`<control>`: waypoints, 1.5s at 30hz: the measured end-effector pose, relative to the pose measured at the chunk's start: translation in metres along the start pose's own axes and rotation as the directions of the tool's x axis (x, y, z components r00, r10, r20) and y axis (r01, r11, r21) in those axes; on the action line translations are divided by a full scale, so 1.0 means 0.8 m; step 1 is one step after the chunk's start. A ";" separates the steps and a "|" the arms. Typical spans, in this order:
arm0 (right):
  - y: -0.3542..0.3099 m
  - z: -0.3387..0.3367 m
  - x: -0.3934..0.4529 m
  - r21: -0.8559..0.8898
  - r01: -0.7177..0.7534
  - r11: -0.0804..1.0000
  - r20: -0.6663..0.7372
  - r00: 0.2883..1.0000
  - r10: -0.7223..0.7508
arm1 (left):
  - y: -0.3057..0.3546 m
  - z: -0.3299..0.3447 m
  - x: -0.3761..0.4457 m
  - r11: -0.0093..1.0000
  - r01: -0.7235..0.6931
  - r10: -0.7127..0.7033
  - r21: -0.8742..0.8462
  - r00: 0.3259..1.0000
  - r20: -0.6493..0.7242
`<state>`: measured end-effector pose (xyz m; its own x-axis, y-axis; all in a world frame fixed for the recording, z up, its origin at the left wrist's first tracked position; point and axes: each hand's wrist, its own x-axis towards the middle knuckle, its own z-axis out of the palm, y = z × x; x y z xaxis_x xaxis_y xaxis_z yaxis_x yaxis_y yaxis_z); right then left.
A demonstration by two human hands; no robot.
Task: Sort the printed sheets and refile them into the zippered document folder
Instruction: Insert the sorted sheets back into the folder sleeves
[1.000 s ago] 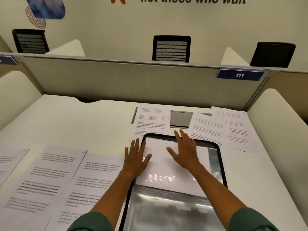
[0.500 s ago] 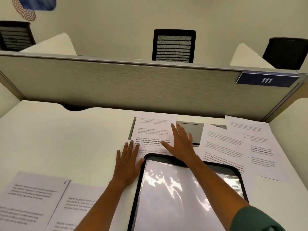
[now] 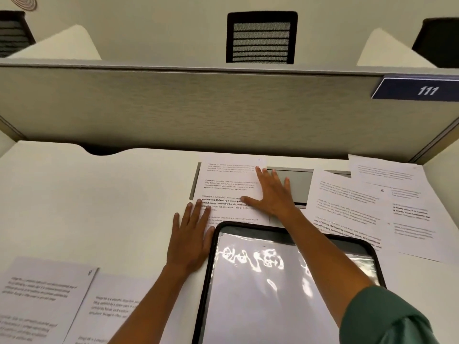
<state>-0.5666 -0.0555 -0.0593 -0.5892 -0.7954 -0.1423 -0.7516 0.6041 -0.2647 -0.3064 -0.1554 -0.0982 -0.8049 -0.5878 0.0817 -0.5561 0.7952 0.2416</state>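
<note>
The black-rimmed document folder (image 3: 323, 235) lies open in front of me, a blank white sheet (image 3: 263, 306) under its glossy clear sleeve. Just beyond its far edge lies a printed sheet (image 3: 228, 180). My right hand (image 3: 272, 193) rests flat on that sheet's right side, fingers straight and spread. My left hand (image 3: 190, 235) lies flat at the sheet's lower left corner, fingertips on the paper, thumb against the folder's rim. Two more printed sheets (image 3: 352, 209) overlap at the right, and two others (image 3: 44, 299) lie at the near left.
A grey recessed cable flap (image 3: 295, 183) is set in the white desk (image 3: 99, 199) under the middle sheet. A grey partition (image 3: 198, 108) with a blue "111" plate (image 3: 422, 90) closes off the far edge. Black chairs stand beyond it.
Both hands left the sheet inside the folder and moved forward onto the printed sheet beyond it. My view tilted up and closer to the partition.
</note>
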 end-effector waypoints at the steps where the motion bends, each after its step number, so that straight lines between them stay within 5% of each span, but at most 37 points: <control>1: -0.001 -0.001 -0.001 0.001 0.005 1.000 0.005 1.000 -0.005 | -0.001 0.001 -0.001 1.000 0.001 -0.001 -0.002 1.000 -0.004; 26: -0.009 -0.009 -0.025 0.079 0.132 0.988 0.084 0.987 -0.138 | 0.001 0.001 -0.001 1.000 0.012 -0.012 0.025 1.000 -0.011; 34: -0.008 -0.002 -0.030 0.186 0.160 0.969 0.002 0.987 -0.163 | 0.001 0.002 -0.001 1.000 0.008 -0.008 0.015 1.000 -0.006; 39: -0.015 0.002 -0.035 0.414 0.150 0.898 -0.090 0.988 -0.124 | 0.001 0.002 0.000 1.000 0.007 -0.007 0.003 1.000 -0.006; 45: -0.038 0.001 -0.041 0.683 0.052 0.728 -0.170 0.981 0.090 | -0.001 0.003 0.002 0.998 0.023 -0.023 -0.065 1.000 -0.010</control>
<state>-0.5240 -0.0476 -0.0470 -0.6960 -0.7180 -0.0014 -0.3752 0.3653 -0.8519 -0.3077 -0.1568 -0.1008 -0.7896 -0.6076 0.0859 -0.5595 0.7704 0.3057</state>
